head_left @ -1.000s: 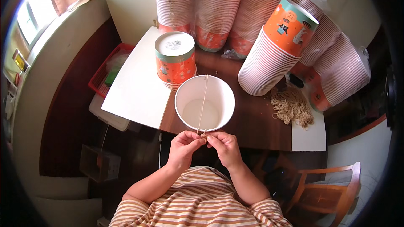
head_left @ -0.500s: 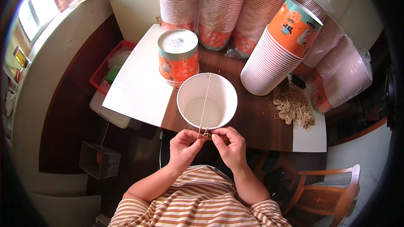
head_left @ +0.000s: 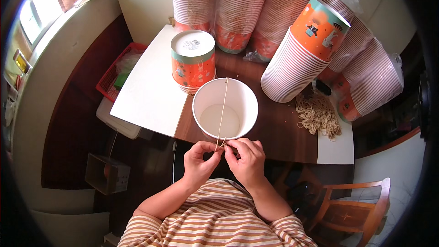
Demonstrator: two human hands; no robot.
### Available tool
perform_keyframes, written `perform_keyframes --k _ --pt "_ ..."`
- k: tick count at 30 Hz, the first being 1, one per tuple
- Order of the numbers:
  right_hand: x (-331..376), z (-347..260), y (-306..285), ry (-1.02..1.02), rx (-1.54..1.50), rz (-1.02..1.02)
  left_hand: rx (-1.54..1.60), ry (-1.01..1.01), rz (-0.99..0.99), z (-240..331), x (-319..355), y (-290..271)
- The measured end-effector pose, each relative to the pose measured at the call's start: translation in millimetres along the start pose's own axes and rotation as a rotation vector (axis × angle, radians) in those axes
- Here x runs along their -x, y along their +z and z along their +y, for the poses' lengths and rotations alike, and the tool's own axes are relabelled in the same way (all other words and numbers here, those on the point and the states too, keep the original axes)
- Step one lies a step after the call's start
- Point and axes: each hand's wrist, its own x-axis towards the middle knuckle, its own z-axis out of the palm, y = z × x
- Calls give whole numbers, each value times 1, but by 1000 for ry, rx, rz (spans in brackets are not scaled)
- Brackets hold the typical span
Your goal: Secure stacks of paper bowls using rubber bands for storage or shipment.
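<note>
A white paper bucket stands mouth up near the front edge of the table, its inside bare apart from a shadowed floor. One beige string runs across its mouth from the far rim to the near rim. Just outside the near rim, my left hand pinches the string between thumb and fingertips. My right hand is closed on it too, its fingertips almost touching the left ones. Between them the string makes a small loop or knot; its exact form is hidden by the fingers.
An upside-down orange bucket stack stands behind on the left. To the right are a tall leaning stack of buckets and a heap of beige strings. Plastic-wrapped stacks line the back. A wooden chair is at lower right.
My right hand has shifted slightly left, and its fingers have curled closer to the left fingertips at the string. The bucket stays in place.
</note>
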Motion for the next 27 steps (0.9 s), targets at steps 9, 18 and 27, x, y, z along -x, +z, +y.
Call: perform_keyframes --k 9,18,27 --pt "3 5 8 6 -6 12 -23 25 -22 -2 -1 -2" --pt "10 9 19 370 -445 -42 67 -79 -21 -4 -3 -3" --pt "14 13 18 727 -987 -266 94 -124 22 -3 -3 -5"
